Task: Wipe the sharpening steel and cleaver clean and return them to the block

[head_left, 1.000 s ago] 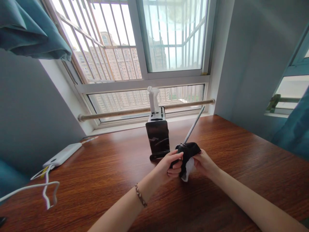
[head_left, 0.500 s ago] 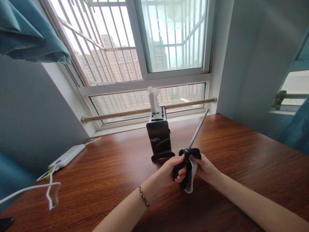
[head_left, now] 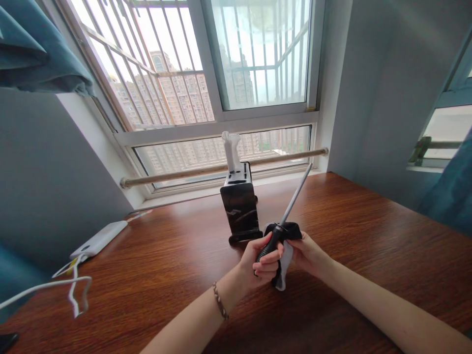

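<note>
Now the cloth is sitting behind, baring the handle; your left hand is clasping it, your right hand pinching fabric.

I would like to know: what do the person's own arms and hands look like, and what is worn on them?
The left forearm and right forearm show no sleeves. A narrow, braided-looking bracelet, brown with lighter parts, circles the left wrist. The left hand and right hand wear no gloves; no watch shows.
</note>
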A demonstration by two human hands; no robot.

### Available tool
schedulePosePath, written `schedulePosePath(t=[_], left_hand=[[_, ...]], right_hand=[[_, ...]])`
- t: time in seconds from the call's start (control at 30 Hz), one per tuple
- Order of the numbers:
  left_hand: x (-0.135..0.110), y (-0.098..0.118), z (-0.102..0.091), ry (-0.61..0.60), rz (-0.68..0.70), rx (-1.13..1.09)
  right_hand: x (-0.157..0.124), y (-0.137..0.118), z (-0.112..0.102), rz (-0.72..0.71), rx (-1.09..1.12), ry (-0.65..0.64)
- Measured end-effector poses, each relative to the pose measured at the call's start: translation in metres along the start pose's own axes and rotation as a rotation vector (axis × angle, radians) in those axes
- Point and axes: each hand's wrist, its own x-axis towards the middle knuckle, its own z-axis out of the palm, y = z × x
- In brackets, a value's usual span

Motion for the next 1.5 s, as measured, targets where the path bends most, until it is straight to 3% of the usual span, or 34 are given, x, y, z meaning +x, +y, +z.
schedulePosePath(t=[0.1, 0.4, 0.6, 0.77, 0.9, 1.0, 1.13, 1.3, 1.5], left_hand=[[0.001, -0.002, 0.002, 0.003, -0.026, 0.012], [0.006, -0.008, 0.002, 0.032, 0.064, 0.165], [0.009, -0.013, 0.005, 0.177, 0.283, 0.425], [0.008, -0.010, 0.002, 0.296, 0.355, 0.657], [0.010, -0.010, 0.001, 0.395, 0.361, 0.855], [0.010, -0.011, 0.002, 0.459, 0.381, 1.072], [0.008, -0.007, 0.005, 0.551, 0.451, 1.404], [0.003, -0.001, 0.005, 0.670, 0.414, 1.732], [-0.002, 0.006, 0.013, 0.687, 0.339, 2.043]], right_hand=[[-0.004, 0.001, 0.001, 0.007, -0.002, -0.177], [-0.002, 0.000, -0.004, 0.009, -0.051, -0.155], [0.004, -0.003, -0.006, -0.023, -0.037, 0.043], [0.013, -0.020, -0.015, -0.118, 0.036, 0.207], [0.013, -0.034, -0.018, -0.182, 0.032, 0.168], [0.010, -0.033, -0.014, -0.124, -0.029, 0.144], [0.012, -0.028, -0.014, -0.049, -0.044, 0.218], [0.022, -0.038, -0.032, -0.165, -0.003, 0.319], [0.032, -0.076, -0.063, -0.319, 0.044, 0.532]])
